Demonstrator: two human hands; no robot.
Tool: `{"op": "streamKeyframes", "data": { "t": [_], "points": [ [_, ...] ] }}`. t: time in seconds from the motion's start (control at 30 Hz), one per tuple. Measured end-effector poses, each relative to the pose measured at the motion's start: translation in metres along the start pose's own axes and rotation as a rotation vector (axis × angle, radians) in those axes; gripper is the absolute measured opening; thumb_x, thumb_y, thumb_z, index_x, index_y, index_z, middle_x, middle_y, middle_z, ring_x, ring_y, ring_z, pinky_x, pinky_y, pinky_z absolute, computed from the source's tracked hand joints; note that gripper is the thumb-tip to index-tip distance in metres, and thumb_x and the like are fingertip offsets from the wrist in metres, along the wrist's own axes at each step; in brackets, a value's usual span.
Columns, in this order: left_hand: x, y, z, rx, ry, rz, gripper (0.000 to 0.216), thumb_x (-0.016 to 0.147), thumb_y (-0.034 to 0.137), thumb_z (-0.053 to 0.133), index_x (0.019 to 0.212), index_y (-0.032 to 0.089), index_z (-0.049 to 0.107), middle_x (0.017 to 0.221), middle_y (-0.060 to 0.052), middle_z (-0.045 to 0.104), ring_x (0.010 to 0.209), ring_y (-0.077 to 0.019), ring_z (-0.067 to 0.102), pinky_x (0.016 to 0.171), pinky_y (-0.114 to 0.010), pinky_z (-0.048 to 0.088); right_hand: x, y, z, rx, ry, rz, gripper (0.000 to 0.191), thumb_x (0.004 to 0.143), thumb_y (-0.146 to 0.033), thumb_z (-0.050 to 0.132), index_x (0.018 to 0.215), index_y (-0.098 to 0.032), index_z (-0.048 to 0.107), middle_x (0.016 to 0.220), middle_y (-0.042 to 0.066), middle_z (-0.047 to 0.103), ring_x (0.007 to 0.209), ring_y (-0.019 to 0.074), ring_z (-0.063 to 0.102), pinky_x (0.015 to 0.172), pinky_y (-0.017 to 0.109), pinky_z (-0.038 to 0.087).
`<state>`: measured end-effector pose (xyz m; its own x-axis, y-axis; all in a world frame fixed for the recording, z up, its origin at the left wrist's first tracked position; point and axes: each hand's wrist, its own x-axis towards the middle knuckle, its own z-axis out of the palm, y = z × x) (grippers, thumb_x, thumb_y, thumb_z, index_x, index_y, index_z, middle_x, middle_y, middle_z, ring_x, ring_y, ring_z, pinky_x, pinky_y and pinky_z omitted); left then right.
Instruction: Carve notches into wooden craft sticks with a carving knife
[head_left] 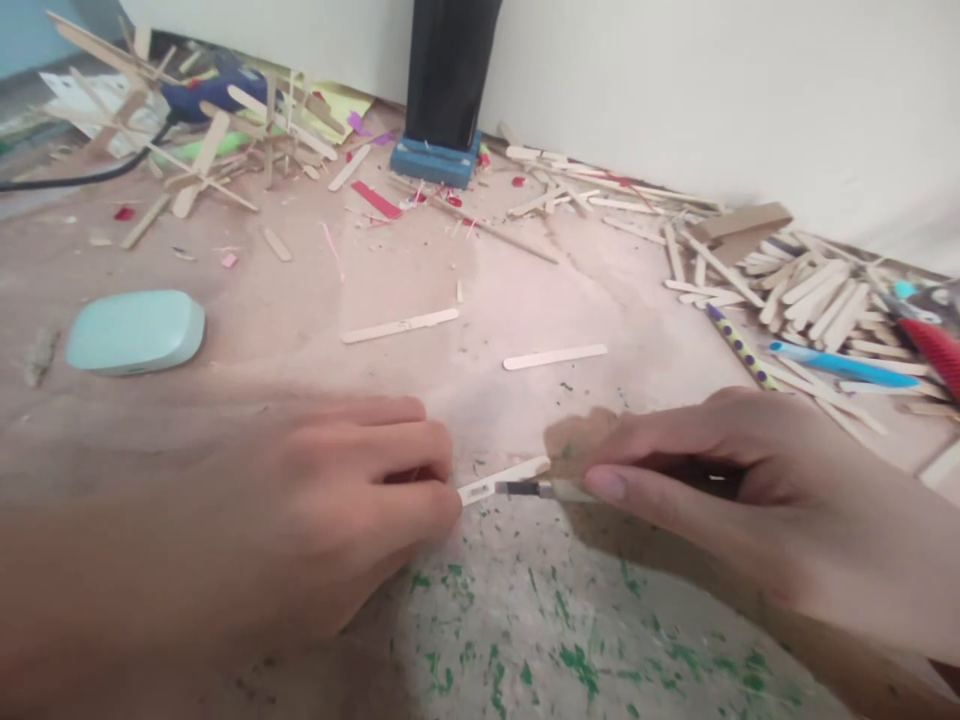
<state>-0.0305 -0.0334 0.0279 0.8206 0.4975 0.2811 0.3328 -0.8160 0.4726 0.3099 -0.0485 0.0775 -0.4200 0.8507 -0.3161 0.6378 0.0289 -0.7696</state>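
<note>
My left hand (367, 490) pins a wooden craft stick (529, 467) against the tabletop, its fingertips closed on the stick's left end. A small rectangular slot is cut in that stick near my left fingers. In my right hand (720, 490) a slim craft knife (525, 489) is pinched between thumb and fingers. Its dark blade lies against or just over the stick, right of the slot; I cannot tell if it touches. The knife's handle is mostly hidden by my right hand. Two loose craft sticks, a left one (401, 325) and a right one (555, 357), lie just beyond.
A mint-green case (135, 332) sits at left. Behind it are stick structures (202, 165) and a blue corded tool (217, 95). A black post on a blue base (435, 160) stands at the wall. Piled sticks (825, 295), a blue pen (844, 365) and a dotted pencil (739, 345) lie right.
</note>
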Motion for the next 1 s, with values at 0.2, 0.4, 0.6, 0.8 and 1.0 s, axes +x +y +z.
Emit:
{"op": "streamKeyframes", "data": {
  "t": [0.2,0.4,0.6,0.8,1.0],
  "points": [
    [-0.004,-0.001,-0.006,0.019,-0.004,0.009,0.035,0.118,0.001,0.062,0.106,0.025,0.085,0.119,-0.003,0.09,0.103,-0.0204,0.081,0.094,-0.035,0.066,0.002,0.002,0.001,0.101,-0.109,0.087,0.072,0.119,-0.086,0.078,0.08,-0.026,0.069,0.07,-0.001,0.049,0.063,0.0162,0.041,0.053,0.034,0.033],
    [-0.004,-0.005,-0.01,0.015,-0.047,0.001,0.043,0.118,-0.001,0.056,0.108,0.025,0.088,0.119,-0.001,0.09,0.099,-0.0181,0.081,0.091,-0.033,0.065,0.002,0.002,0.006,0.183,-0.07,0.123,0.059,0.108,-0.088,0.093,0.097,-0.03,0.091,0.07,-0.001,0.063,0.062,0.018,0.049,0.05,0.033,0.035],
    [0.002,-0.009,-0.009,-0.002,-0.045,0.022,0.044,0.119,0.001,0.055,0.105,0.025,0.088,0.115,-0.001,0.09,0.097,-0.0181,0.082,0.089,-0.032,0.064,0.004,0.002,0.007,0.134,-0.058,0.093,0.061,0.11,-0.089,0.09,0.093,-0.03,0.089,0.073,0.001,0.071,0.064,0.0189,0.055,0.052,0.034,0.041],
    [0.003,-0.011,-0.013,0.008,-0.053,0.005,0.045,0.12,0.0,0.054,0.106,0.026,0.088,0.117,0.0,0.091,0.098,-0.0169,0.083,0.092,-0.03,0.064,0.004,0.001,0.004,0.085,-0.059,0.058,0.061,0.114,-0.088,0.085,0.094,-0.03,0.088,0.074,0.001,0.071,0.066,0.0196,0.058,0.056,0.034,0.046],
    [0.003,-0.011,-0.012,-0.009,-0.05,0.01,0.049,0.123,0.001,0.051,0.105,0.025,0.089,0.115,-0.001,0.092,0.095,-0.0163,0.084,0.09,-0.029,0.065,0.005,0.003,0.003,0.005,-0.047,-0.018,0.054,0.121,-0.079,0.08,0.097,-0.031,0.088,0.081,0.001,0.081,0.07,0.0206,0.069,0.062,0.034,0.053]
  ]
}}
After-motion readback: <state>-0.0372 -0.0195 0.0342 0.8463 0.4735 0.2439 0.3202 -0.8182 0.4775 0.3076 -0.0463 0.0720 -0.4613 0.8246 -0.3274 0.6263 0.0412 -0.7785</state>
